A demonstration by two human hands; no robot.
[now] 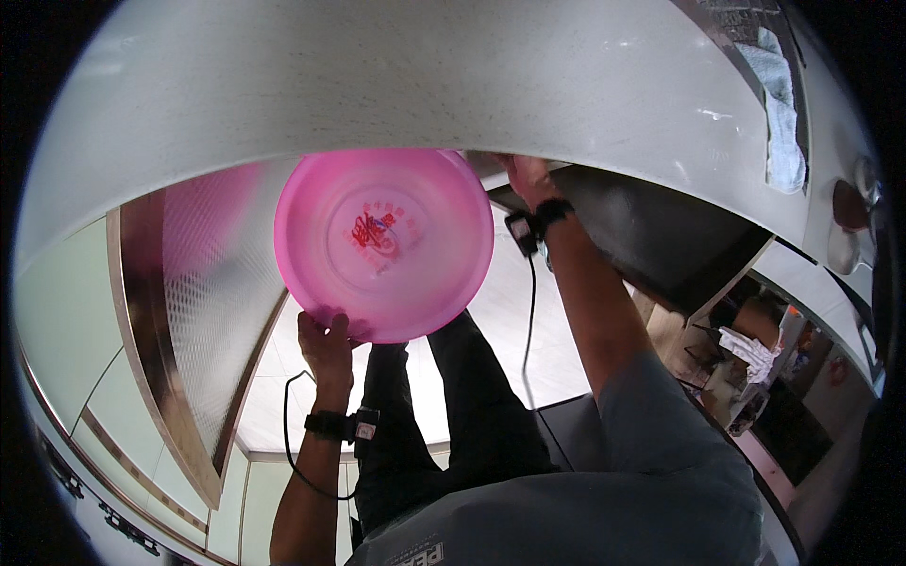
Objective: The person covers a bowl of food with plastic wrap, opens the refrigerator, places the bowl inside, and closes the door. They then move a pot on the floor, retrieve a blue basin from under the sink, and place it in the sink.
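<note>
A round pink plastic basin [386, 304], with red printing on its bottom, is held just below the edge of the pale countertop [396, 78]. My left hand [329, 347] grips its near rim at the lower left, thumb on the inside. To the right of the basin, my right hand [527, 177] reaches up to the counter's front edge; its fingertips are partly hidden there, and whether they grip anything cannot be told. Each wrist wears a black strap with a small cabled device.
On the left an open cabinet door or drawer with a textured panel [219, 297] stands out. A dark panel [658, 233] lies under the counter at the right. A light blue cloth [782, 120] rests by the sink at the upper right. Cluttered items stand farther right.
</note>
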